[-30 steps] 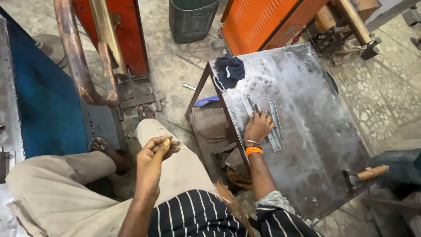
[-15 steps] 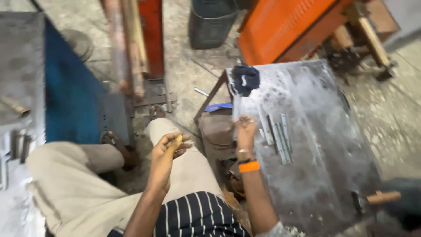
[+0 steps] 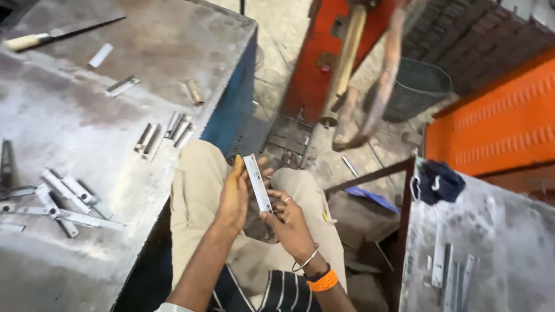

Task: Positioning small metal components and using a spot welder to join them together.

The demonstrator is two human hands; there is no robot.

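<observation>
both hands meet at the centre of the frame, over the lap. the left hand and the right hand hold a flat metal strip between them, fingers closed on it, the strip tilted nearly upright. more metal strips lie on the grey table at left; a dark cloth sits on the metal sheet at right.

hands: 2 | held metal strip: 1 | dark cloth: 1
</observation>
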